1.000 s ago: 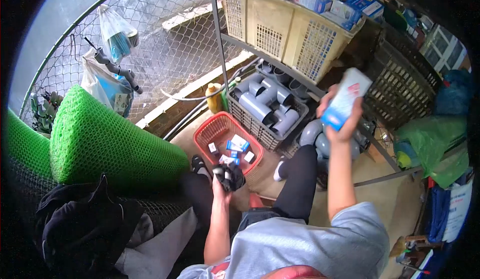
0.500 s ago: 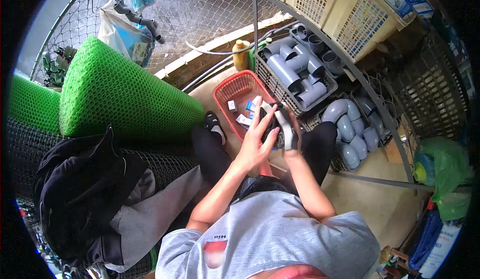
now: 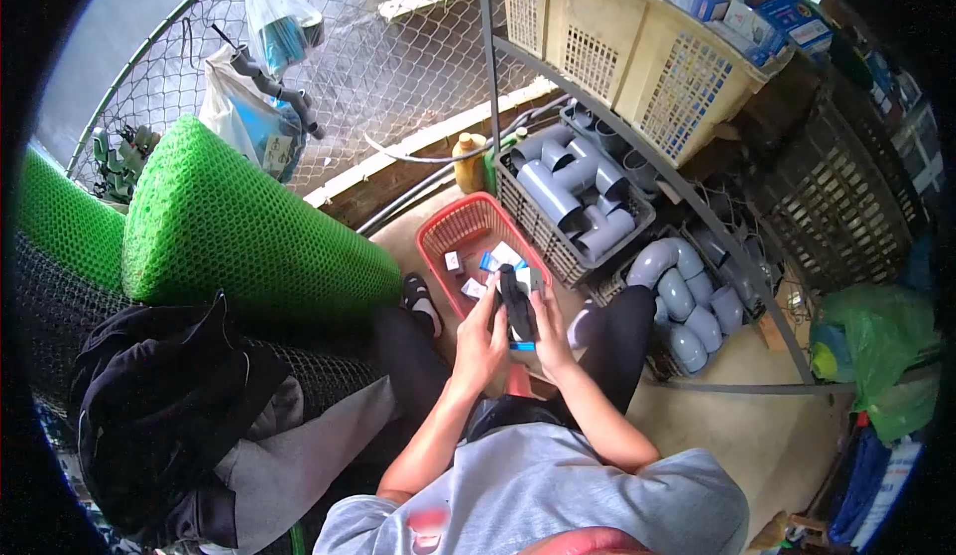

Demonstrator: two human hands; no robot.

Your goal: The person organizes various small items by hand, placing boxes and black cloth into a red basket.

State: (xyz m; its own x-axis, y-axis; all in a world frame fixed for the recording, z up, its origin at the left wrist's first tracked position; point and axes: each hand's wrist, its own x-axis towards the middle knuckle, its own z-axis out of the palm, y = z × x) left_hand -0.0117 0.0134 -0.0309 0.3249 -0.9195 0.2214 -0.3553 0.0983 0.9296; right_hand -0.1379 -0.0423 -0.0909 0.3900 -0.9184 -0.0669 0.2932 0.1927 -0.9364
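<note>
The left hand (image 3: 482, 344) and right hand (image 3: 552, 336) grip 1 black item (image 3: 515, 301) between them, over the near end of a red basket (image 3: 464, 217) holding small boxes (image 3: 453, 262). To the basket's right, a dark crate (image 3: 536, 239) carries grey pipe fittings (image 3: 548, 193); a green mesh roll (image 3: 239, 226) lies left.

One head-worn wide view looks forward and down from close above the grey shirt (image 3: 568, 480).
</note>
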